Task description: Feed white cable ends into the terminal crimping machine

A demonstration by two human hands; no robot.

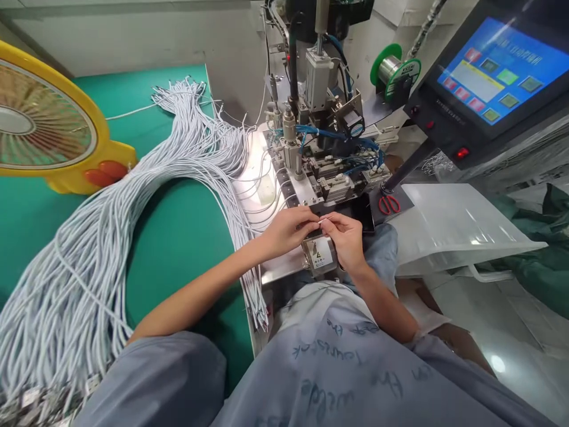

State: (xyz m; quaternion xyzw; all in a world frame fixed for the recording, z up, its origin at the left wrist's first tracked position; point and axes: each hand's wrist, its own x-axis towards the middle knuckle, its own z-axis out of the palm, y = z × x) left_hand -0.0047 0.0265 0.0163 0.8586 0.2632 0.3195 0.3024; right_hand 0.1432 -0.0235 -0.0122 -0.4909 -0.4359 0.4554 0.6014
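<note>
Before the machine (329,148), pinching a white piece (323,221) with both hands (288,230) (349,240), seemingly adjusting it, calling next for steadiness.

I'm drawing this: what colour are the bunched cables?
The bunched cables are greyish white; the head view shows them best.

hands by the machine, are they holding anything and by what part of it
The left hand and right hand appear to pinch a small white piece between them; which part of it each grips is too small to tell.
</note>
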